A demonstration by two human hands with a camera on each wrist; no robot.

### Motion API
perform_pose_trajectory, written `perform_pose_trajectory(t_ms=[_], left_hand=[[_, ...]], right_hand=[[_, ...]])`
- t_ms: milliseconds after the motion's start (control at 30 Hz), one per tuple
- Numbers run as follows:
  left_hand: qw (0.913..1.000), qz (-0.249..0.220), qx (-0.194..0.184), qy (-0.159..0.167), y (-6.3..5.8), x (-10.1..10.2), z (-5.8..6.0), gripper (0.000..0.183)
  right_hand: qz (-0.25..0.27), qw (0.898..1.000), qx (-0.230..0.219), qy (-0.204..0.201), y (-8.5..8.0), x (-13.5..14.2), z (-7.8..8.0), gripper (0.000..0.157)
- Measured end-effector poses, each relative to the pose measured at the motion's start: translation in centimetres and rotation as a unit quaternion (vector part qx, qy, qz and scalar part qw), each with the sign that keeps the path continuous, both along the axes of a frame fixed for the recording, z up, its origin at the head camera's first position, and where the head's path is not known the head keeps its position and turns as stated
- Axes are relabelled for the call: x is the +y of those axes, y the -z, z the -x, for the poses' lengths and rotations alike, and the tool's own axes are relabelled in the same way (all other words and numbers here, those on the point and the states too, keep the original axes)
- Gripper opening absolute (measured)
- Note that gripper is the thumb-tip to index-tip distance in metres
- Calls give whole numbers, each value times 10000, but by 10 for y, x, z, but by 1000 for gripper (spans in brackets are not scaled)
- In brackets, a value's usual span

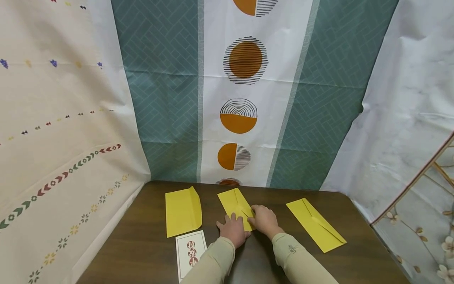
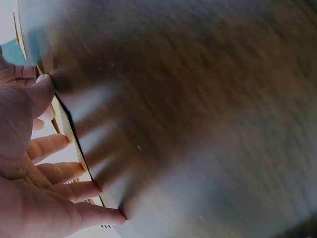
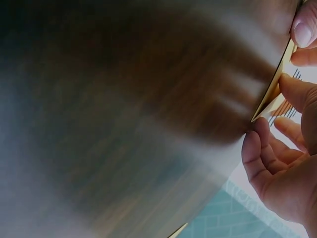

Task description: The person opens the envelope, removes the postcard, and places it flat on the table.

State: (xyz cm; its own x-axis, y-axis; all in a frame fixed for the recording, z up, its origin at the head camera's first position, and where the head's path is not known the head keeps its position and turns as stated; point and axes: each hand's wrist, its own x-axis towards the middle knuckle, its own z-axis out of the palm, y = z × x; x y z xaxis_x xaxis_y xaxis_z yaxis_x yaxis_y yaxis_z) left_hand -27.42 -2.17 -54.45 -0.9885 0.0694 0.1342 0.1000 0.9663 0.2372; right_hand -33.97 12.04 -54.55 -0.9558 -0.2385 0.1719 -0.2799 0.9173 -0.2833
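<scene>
A yellow envelope [image 1: 231, 198] lies flap side up at the middle of the table, set at a slant. My left hand [image 1: 234, 232] rests on its near left part with the fingers spread; in the left wrist view the left fingers [image 2: 57, 171] reach out fairly straight along it. At its right edge is my right hand [image 1: 265, 221], thumb on the flap. The right wrist view shows the right thumb [image 3: 293, 91] on the paper and curled fingers [image 3: 255, 148] at the envelope's corner, holding that edge. The left thumb tip also appears there.
An envelope with its flap opened out [image 1: 182, 213] lies at the left, with a white card [image 1: 190, 252] bearing red round prints just below it. Another yellow envelope [image 1: 315, 225] lies at the right. The dark wooden table [image 1: 142, 240] meets hanging cloths behind and at both sides.
</scene>
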Motion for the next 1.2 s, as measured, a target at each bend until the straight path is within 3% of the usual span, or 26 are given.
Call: perform_pose_trajectory(t_ms=[167, 500, 867, 1200], left_hand=[[9999, -39, -123, -22, -1, -3, 2, 60], [9994, -253, 5, -236, -2, -5, 0, 53], [9995, -134, 151, -245, 2, -4, 1, 52], [9996, -223, -15, -196, 2, -5, 0, 50]], right_hand=[[97, 9999, 43, 55, -1, -5, 0, 49], [134, 9998, 124, 78, -5, -16, -3, 47], [418, 9989, -20, 207, -8, -8, 0, 58], [530, 9982, -228, 181, -9, -4, 1, 59]])
